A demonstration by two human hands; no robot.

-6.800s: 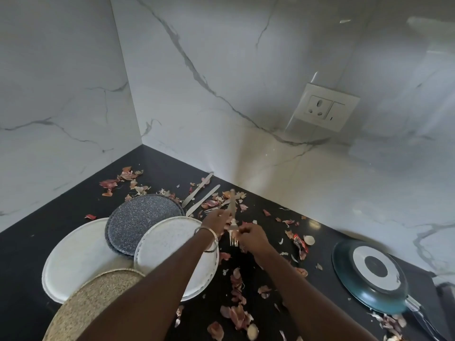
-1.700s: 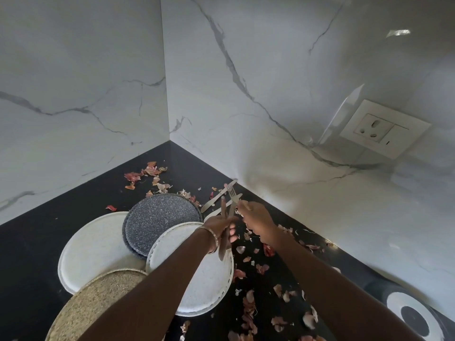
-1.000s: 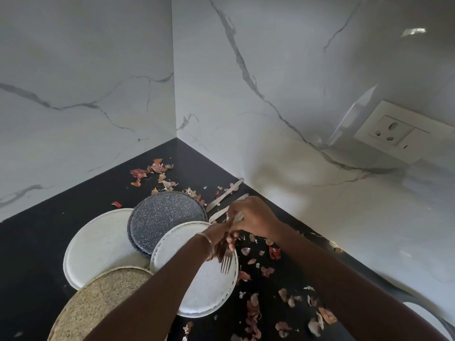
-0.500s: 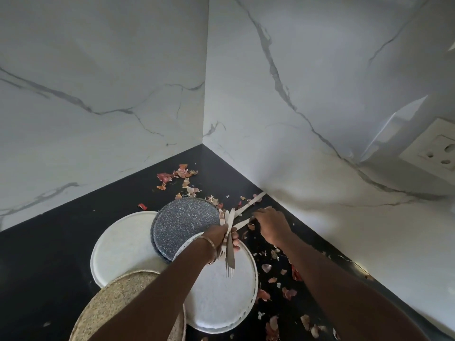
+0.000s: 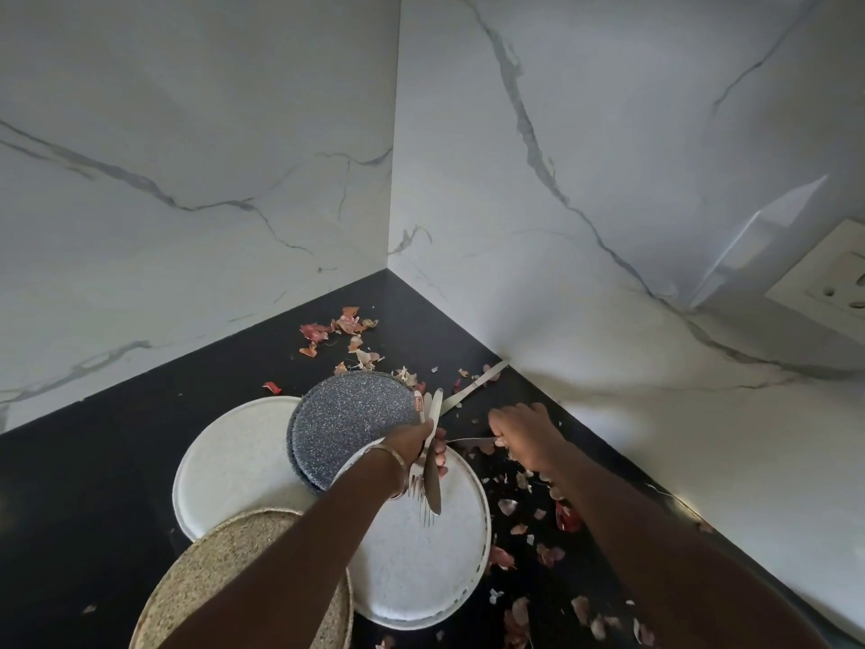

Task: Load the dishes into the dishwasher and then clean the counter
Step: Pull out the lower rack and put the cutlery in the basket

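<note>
While both arms reach toward the corner, obs as follows:

L hand: left hand (image 5: 416,445) is over the far edge of the near white plate (image 5: 421,569); fingers curled round a bundle of cutlery (image 5: 428,466), a fork and a knife at least, tines and blade tip pointing down toward the plate, handles sticking up past the knuckles. Metal bangle (image 5: 391,456) on the wrist.

R hand: right hand (image 5: 526,435) low over the counter (image 5: 93,484), just right of the L hand; fingers clenched on the handle end of a second knife (image 5: 468,441), blade pointing left toward the L hand. Can't tell if the blade touches the counter.

Remaining cutlery: one more knife (image 5: 472,388) lies flat on the counter, diag., far tip close to the base of the right wall, near end just beyond the L-hand bundle.

Plates: grey speckled plate (image 5: 346,423) overlaps the rims of both white plates; second white plate (image 5: 229,461) to its left; tan speckled plate (image 5: 215,587) nearest, partly under the L forearm, overlapping both white ones.

Debris: onion skins (image 5: 348,327), pink/red/tan, in a cluster near the corner, plus a trail along the counter right of the near white plate, under the R forearm.

Surroundings: white marble walls (image 5: 585,227) w/ grey veins meet at the corner; wall socket (image 5: 838,285) at the right frame edge.
</note>
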